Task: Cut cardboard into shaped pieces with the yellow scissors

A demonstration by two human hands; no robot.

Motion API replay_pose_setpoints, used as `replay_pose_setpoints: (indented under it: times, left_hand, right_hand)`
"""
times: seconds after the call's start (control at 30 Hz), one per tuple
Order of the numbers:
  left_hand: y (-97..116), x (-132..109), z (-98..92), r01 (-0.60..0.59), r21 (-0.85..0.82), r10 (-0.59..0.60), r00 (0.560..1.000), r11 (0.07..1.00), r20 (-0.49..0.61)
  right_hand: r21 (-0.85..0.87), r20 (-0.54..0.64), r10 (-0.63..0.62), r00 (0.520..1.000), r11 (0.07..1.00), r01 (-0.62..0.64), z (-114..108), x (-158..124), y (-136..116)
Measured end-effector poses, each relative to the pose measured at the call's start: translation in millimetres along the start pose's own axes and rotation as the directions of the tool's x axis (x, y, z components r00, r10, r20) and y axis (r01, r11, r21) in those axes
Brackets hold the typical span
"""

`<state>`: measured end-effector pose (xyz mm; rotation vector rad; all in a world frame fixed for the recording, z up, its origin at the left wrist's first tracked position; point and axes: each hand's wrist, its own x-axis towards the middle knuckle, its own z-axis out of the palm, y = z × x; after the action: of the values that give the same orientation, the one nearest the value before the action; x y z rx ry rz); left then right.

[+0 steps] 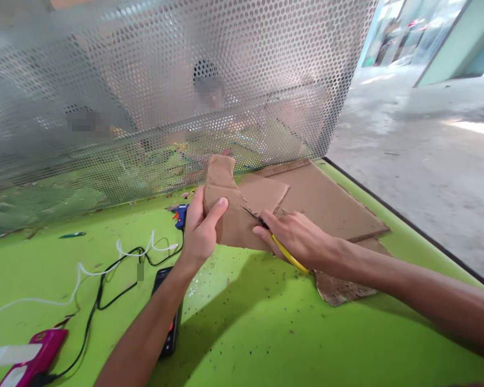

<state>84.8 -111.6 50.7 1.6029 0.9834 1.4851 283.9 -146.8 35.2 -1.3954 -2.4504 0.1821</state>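
My left hand (204, 223) grips a cut piece of brown cardboard (237, 223) by its left side, thumb on top. The piece has a narrow strip rising at its upper left and a curved inner edge. My right hand (286, 231) is closed around yellow-handled scissors (290, 254). Their dark, pointed blade lies at the cardboard, close to the curved edge. Part of the handle is hidden by my fingers. Just behind and to the right, larger flat cardboard sheets (334, 201) lie on the green table (234, 322), partly under my right forearm.
A perforated metal screen (165, 102) stands along the table's far side, with people dimly visible through it. On the left are a blue glue gun (180, 216), a black phone (169, 338), white and black cables, a green pen-like object (72, 235) and a pink power strip (44, 355).
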Motion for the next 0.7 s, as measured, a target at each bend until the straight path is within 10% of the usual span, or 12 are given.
replay_pose_setpoints:
  times: [0.33,0.7]
  left_hand:
    - [0.4,0.5,-2.2,0.0,-0.025,0.0,1.0,1.0,-0.006]
    - [0.8,-2.8,1.7,-0.014,0.01,0.014,1.0,1.0,0.017]
  right_hand:
    - [0.301,-0.114,-0.104,0.988,0.944,0.134,6.2,-2.4,3.9]
    - [-0.006,-0.042,0.019,0.999,1.0,-0.019,5.7,-2.2,-2.0]
